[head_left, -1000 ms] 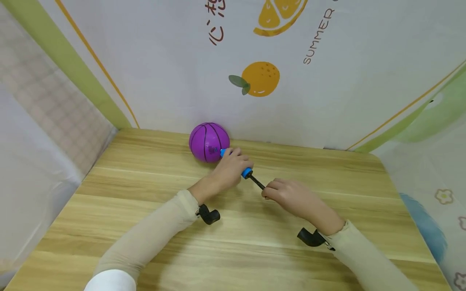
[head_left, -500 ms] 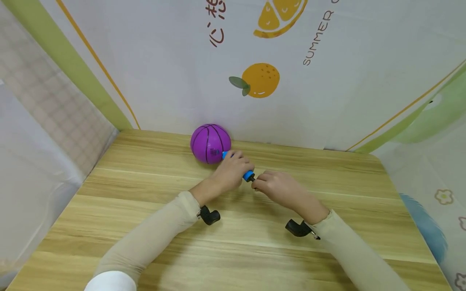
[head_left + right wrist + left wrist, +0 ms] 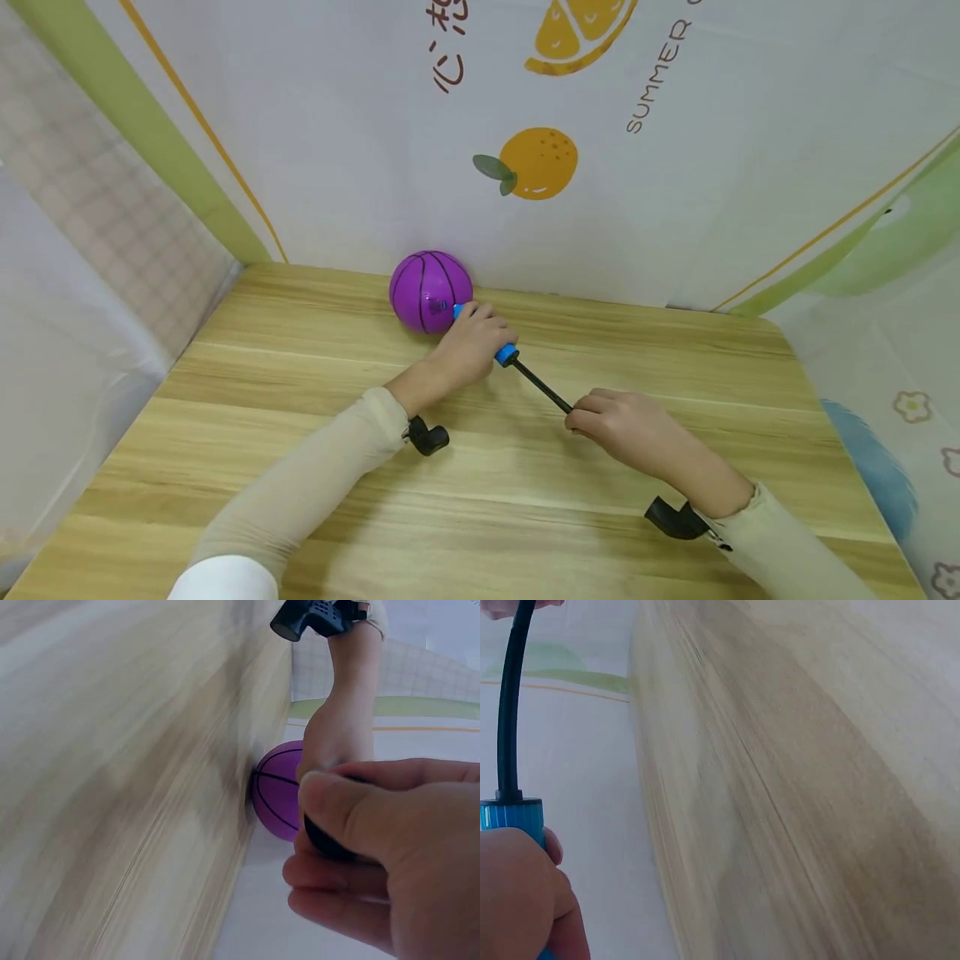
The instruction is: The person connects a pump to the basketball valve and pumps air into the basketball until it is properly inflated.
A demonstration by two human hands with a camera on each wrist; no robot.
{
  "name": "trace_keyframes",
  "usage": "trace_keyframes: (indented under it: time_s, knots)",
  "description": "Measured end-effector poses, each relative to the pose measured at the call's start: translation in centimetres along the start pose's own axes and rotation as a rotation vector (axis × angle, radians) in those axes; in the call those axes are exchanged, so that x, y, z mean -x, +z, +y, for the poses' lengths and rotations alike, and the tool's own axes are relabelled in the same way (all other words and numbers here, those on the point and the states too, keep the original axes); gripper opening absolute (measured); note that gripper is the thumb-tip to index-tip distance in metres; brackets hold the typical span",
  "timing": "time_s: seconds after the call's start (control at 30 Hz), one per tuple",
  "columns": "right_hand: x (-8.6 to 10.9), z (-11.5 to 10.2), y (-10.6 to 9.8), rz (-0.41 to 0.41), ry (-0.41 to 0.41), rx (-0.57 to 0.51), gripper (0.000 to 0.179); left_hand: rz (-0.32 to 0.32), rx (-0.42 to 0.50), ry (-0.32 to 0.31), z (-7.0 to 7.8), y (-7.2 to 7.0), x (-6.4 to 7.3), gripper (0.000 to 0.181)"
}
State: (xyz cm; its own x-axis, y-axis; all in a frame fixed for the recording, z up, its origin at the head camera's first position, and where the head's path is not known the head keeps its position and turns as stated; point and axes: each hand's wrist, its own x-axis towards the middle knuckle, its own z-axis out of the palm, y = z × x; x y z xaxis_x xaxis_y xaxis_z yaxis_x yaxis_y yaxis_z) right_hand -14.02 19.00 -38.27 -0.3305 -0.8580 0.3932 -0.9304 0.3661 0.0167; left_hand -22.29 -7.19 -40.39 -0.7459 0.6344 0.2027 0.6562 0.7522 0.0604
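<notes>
A purple ball (image 3: 429,292) with black basketball lines sits at the back of the wooden table. My left hand (image 3: 471,340) is wrapped round the blue barrel (image 3: 506,354) of a hand pump, whose front end meets the ball's right side. From the barrel a long black rod (image 3: 542,383) runs out to my right hand (image 3: 626,429), which grips the pump's black handle (image 3: 328,844). In the left wrist view the left fingers (image 3: 514,889) curl round the blue barrel. The ball shows behind the left forearm in the right wrist view.
The wooden table (image 3: 480,533) reaches back to a white wall cloth (image 3: 337,167) printed with oranges and lettering. More patterned cloth hangs at the left and right sides. A black wrist-camera mount (image 3: 429,437) sticks out from the left sleeve, another (image 3: 675,518) from the right.
My right hand first pushed the rod into the barrel, then drew it back out to the lower right, further than at the start. The left hand and ball shifted only slightly.
</notes>
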Motion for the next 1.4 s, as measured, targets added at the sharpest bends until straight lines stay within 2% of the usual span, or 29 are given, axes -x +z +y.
trace_keyframes:
  time_s: [0.27, 0.63, 0.83, 1.03, 1.2, 1.4]
  knots:
    - [-0.5, 1.1, 0.8, -0.031, 0.005, -0.001, 0.022, -0.001, 0.007, -0.002, 0.3, 0.1, -0.2, 0.038]
    - [-4.6, 2.9, 2.0, -0.063, 0.026, -0.047, 0.011, 0.017, 0.041, -0.008, 0.8, 0.3, -0.4, 0.037]
    - [-5.7, 3.4, 2.7, -0.065, 0.044, -0.054, 0.008, 0.041, 0.028, 0.014, 0.8, 0.5, -0.4, 0.034]
    - [-5.3, 3.0, 2.5, -0.035, 0.022, -0.002, 0.012, 0.056, 0.023, 0.032, 0.5, 0.3, -0.4, 0.034]
    - [-3.4, 2.1, 1.7, -0.019, 0.005, 0.003, 0.016, 0.035, 0.025, 0.010, 0.2, 0.0, -0.2, 0.035]
    - [-1.4, 1.1, 0.4, 0.004, -0.009, -0.021, 0.017, 0.056, 0.052, 0.003, -0.4, -0.2, 0.1, 0.038]
